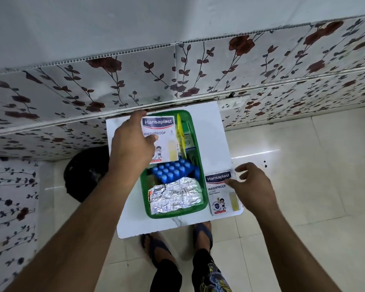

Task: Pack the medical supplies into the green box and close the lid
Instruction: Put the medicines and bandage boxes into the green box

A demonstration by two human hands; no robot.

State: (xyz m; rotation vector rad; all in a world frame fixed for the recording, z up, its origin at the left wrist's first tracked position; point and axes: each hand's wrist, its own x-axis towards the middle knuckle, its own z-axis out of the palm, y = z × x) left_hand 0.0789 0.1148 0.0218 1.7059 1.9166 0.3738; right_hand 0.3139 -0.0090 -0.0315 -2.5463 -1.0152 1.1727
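Nearest, the person's two sandalled feet (177, 245) stand on the pale tile floor, just under the front edge of a small white table (135, 226). On that table sits the green box (190, 214), open on top, with no lid anywhere in view.

By my reading the packing is well along but unfinished. Inside the box, counted from the near end, lie one crumpled foil blister strip (174, 198), one blue blister pack (173, 170) of round capsules, one yellow sachet (180, 133) standing along the middle, and behind it what looks like one small pale carton (188, 141), though it is too hidden to be sure.

Two Hansaplast plaster packets are in sight. One loose packet (221, 193) lies on the table touching the box's right wall, still outside it. The right hand (253, 186) hovers over its far right corner, fingers spread and curled, gripping nothing; whether the thumb touches the packet is hard to tell. Farther off, the left hand (133, 142) pinches the second packet (161, 138) by its left edge and holds it over the far half of the box, above the other supplies.

Left to do, as I judge it: drop in the held packet, add the loose one, then find and shut the lid.
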